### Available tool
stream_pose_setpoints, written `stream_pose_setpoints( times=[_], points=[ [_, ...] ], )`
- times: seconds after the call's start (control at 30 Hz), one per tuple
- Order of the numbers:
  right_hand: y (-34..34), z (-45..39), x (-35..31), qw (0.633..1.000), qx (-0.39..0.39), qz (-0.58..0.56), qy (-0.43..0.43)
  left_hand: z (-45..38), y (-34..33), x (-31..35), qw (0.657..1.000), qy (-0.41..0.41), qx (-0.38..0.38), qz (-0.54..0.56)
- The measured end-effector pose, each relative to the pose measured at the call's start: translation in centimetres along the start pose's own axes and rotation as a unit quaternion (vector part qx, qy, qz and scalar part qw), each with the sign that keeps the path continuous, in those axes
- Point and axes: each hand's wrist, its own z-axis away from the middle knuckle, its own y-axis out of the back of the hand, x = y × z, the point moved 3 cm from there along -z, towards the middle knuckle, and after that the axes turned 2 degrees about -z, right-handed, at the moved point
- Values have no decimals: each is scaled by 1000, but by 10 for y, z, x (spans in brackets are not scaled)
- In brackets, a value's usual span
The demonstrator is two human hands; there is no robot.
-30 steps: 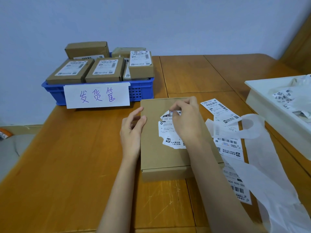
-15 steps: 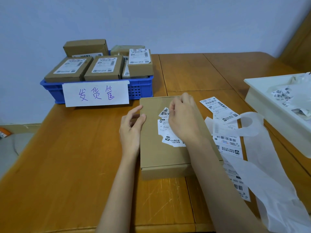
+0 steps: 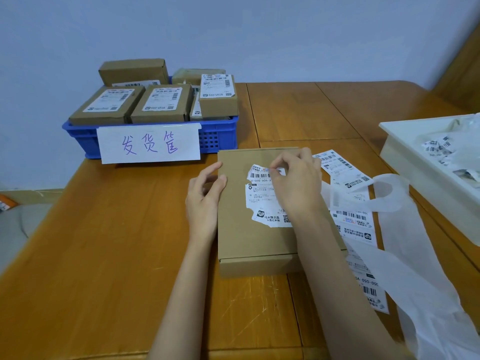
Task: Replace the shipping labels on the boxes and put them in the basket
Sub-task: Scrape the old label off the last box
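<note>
Since a moment ago, our right hand (image 3: 296,183) has shifted to the upper end of the torn shipping label (image 3: 265,196), fingertips pressed together and pinching its ragged top edge, and more of the label now shows. Our left hand (image 3: 205,198) rests loosely curled against the left edge of the flat cardboard box (image 3: 246,237). The box lies on the wooden table (image 3: 117,255), its long axis pointing away from us, near the blue basket (image 3: 218,139).
</note>
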Motion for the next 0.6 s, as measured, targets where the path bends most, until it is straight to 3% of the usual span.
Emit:
stream_pose_setpoints(
  times=[0.23, 0.4, 0.6],
  points=[
    [2, 3, -3, 1000, -5, -9, 0, 2, 0, 1, 1000, 0, 6, 4],
    [10, 2, -2, 992, 86, -85, -41, 0, 0, 1, 1000, -4, -1, -2],
    [7, 0, 10, 997, 17, 54, -54, 0, 0, -1, 1000, -2, -1, -4]
  ],
)
